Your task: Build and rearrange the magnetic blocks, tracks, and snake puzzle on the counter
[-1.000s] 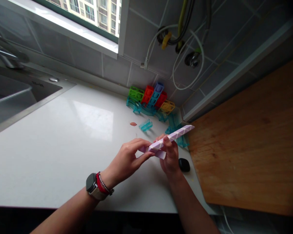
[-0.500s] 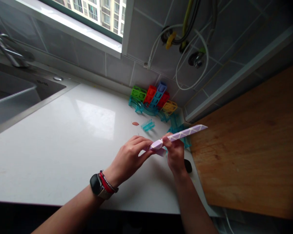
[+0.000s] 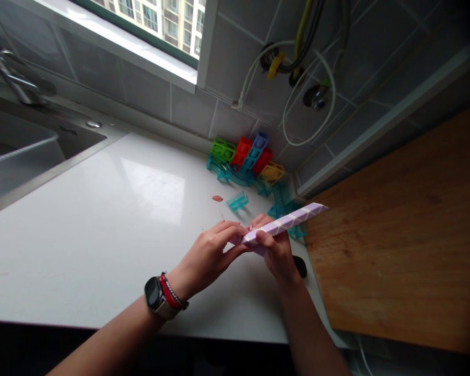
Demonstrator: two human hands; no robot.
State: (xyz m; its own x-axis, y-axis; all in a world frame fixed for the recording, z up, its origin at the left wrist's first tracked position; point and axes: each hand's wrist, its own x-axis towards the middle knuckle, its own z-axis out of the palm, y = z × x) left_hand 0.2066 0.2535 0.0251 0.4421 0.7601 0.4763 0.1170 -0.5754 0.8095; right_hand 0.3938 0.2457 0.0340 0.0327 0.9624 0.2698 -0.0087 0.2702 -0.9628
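A lilac twist-snake puzzle (image 3: pixel 295 218) with pale slanting seams is held over the counter, its long straight part pointing right and away from me. My left hand (image 3: pixel 208 248) pinches its near end between thumb and fingers. Around the middle of the puzzle closes my right hand (image 3: pixel 279 255), thumb on the near side and fingers behind it. Part of the puzzle's folded end is hidden by my fingers. Just beyond my hands, a small clear teal track piece (image 3: pixel 237 201) and a reddish leaf-shaped bit (image 3: pixel 217 198) lie on the counter.
Against the wall stand green blocks (image 3: pixel 222 150), red blocks (image 3: pixel 241 152), a blue block tower (image 3: pixel 255 151), a yellow block (image 3: pixel 272 172) and curved teal tracks (image 3: pixel 241 179). A wooden board (image 3: pixel 391 235) borders the white counter (image 3: pixel 82 245) at right; a sink (image 3: pixel 68 156) lies left.
The puzzle's long part has turned slightly, showing a wider face, and its far tip has shifted a little left and down. My right fingers have moved left behind the puzzle.
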